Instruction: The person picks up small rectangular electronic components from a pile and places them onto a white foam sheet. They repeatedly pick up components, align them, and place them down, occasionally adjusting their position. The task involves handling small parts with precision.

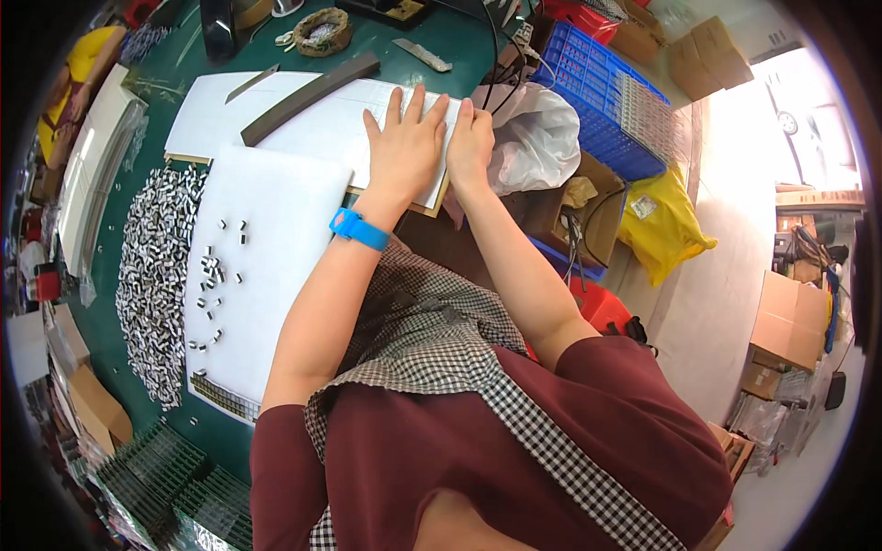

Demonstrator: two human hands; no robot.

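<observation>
My left hand (406, 147) lies flat with its fingers spread on a white sheet (322, 116) that rests on a thin brown board. Around that wrist is a blue band (360, 229). My right hand (470, 151) is closed against the right edge of the sheet, thumb uppermost; anything inside its fingers is hidden. Left of my left hand, a long dark grey bar (310, 98) lies slantwise across the sheet. A short flat metal strip (252, 83) is beyond the bar.
Left of me, a second white sheet (266, 207) carries scattered small metal pieces, beside a large pile of them (156, 285) on the green table (96, 321). A utility knife (423, 55) lies at the back. At right are a white plastic bag (537, 138) and blue crate (588, 87).
</observation>
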